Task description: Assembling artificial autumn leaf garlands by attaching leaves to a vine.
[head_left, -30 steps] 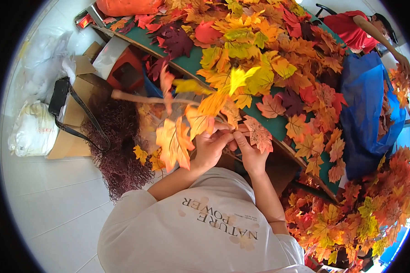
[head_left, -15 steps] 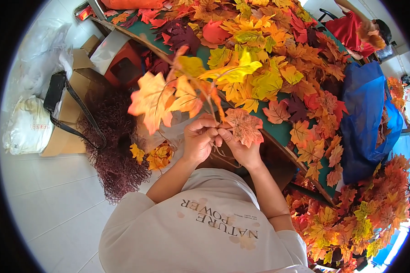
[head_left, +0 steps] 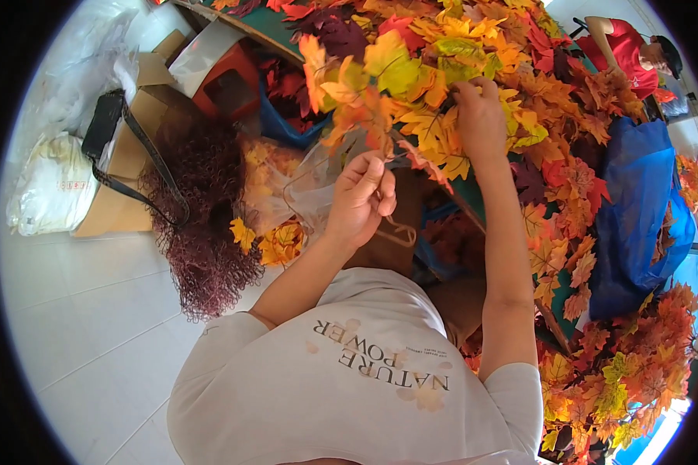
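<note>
My left hand [head_left: 362, 198] is closed in a pinch on the thin brown stem of an artificial maple leaf spray [head_left: 388, 62]. Orange and yellow leaves fan out above that hand, and a reddish leaf [head_left: 426, 163] sticks out to its right. A loose end of the stem [head_left: 398, 232] hangs in a loop below my fingers. Stretched out over the table, my right hand [head_left: 481, 116] has its bent fingers down in the heap of artificial maple leaves [head_left: 535, 132]. Its fingertips are partly hidden among yellow and orange leaves, so what they grip cannot be made out.
On the left stand a cardboard box [head_left: 155, 116] with a black strap [head_left: 143, 167], clear plastic bags [head_left: 77, 62] and a dark purple wiry bundle [head_left: 198, 225]. A blue bag [head_left: 628, 225] and more leaf sprays [head_left: 613, 380] are at the right. A person in red [head_left: 632, 58] is beyond.
My right hand has let go of the stem and moved up and right to the leaf heap. My left hand keeps the spray, shifted slightly right. The view has shifted a little.
</note>
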### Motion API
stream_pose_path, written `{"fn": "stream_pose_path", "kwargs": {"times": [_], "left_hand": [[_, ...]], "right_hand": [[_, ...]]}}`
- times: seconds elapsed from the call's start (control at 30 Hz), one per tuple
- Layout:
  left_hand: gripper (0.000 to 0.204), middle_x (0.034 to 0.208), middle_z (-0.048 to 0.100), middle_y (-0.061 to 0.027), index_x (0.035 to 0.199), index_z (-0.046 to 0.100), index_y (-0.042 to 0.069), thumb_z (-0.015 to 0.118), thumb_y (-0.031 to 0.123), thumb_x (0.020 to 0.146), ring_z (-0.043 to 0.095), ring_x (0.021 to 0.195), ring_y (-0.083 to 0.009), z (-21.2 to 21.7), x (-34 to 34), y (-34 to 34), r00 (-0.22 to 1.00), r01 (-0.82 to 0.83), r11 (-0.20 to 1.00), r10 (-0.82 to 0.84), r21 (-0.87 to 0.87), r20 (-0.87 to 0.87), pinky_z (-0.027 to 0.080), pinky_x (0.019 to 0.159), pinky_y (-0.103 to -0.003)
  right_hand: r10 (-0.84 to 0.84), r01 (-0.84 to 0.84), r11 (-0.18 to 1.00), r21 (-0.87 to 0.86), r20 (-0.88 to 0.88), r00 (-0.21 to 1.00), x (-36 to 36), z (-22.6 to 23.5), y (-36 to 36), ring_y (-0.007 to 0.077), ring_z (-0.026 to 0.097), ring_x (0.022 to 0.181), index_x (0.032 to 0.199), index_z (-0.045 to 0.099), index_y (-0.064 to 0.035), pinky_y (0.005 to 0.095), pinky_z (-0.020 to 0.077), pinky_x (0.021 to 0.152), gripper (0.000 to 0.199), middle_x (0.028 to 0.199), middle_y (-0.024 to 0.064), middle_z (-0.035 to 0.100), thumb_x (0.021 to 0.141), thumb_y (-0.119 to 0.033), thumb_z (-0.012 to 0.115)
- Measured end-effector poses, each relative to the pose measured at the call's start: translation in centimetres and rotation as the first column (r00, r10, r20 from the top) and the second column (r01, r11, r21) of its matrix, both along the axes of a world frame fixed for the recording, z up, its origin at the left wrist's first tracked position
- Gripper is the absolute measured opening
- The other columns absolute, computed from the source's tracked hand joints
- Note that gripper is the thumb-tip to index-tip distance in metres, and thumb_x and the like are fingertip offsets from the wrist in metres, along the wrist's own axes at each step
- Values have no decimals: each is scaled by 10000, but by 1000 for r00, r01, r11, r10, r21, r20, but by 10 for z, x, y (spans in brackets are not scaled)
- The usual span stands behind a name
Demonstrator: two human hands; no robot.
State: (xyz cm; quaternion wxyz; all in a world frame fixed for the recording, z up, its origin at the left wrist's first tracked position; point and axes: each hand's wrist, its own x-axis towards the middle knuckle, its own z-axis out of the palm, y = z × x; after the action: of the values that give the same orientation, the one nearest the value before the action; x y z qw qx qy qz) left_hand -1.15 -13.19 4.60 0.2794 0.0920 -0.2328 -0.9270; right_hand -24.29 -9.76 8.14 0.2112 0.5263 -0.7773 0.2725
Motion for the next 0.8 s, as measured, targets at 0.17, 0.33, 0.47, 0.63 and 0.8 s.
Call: {"fn": "stream_pose_path", "kwargs": {"times": [0.17, 0.33, 0.47, 0.63, 0.8], "left_hand": [[275, 862, 541, -25, 1189, 497, 8, 481, 149, 953, 498, 684, -90, -1, -5, 1, 991, 74, 996, -68, 54, -114, 408, 637, -214], [382, 956, 525, -25, 1281, 435, -43, 496, 24, 909, 509, 804, -88, 18, -6, 4, 972, 146, 981, -119, 127, -202, 422, 778, -210], [421, 1077, 547, -74, 1275, 440, -52, 530, -56, 864, 545, 912, -103, 7, -4, 2, 988, 87, 995, -81, 45, -134, 447, 872, -210], [284, 1134, 575, -99, 1156, 554, -30, 559, -22, 872, 586, 972, -127, -5, 3, -5, 999, -31, 999, 31, 35, -10, 480, 876, -224], [199, 1093, 592, -82, 1066, 609, -7, 568, -11, 872, 587, 988, -147, 1, 2, -5, 989, -110, 994, 107, -21, -97, 473, 916, -263]], "right_hand": [[-3, 0, 998, 56, 48, 999, -15, -8, 3, 327, 613, 751, 938, 640, -24, 383, 487, 634, 169, 835, 151, 618, 792, -109, 652], [-23, 45, 998, -36, 471, 882, -27, 12, 3, 280, 651, 672, 899, 663, 13, 343, 514, 642, 240, 729, 140, 664, 747, -174, 653], [22, -54, 995, 85, 343, 939, -34, 13, 3, 194, 668, 707, 981, 676, -13, 304, 520, 653, 258, 820, 122, 689, 785, -180, 654], [14, 22, 997, -73, 453, 892, -31, 15, 6, 129, 645, 657, 959, 676, -4, 279, 521, 624, 213, 750, 84, 674, 831, -170, 640], [487, 354, 727, -588, 806, 337, -49, 17, 17, 159, 650, 772, 1013, 595, 71, 226, 530, 623, 199, 844, 100, 640, 893, -85, 564]]}}
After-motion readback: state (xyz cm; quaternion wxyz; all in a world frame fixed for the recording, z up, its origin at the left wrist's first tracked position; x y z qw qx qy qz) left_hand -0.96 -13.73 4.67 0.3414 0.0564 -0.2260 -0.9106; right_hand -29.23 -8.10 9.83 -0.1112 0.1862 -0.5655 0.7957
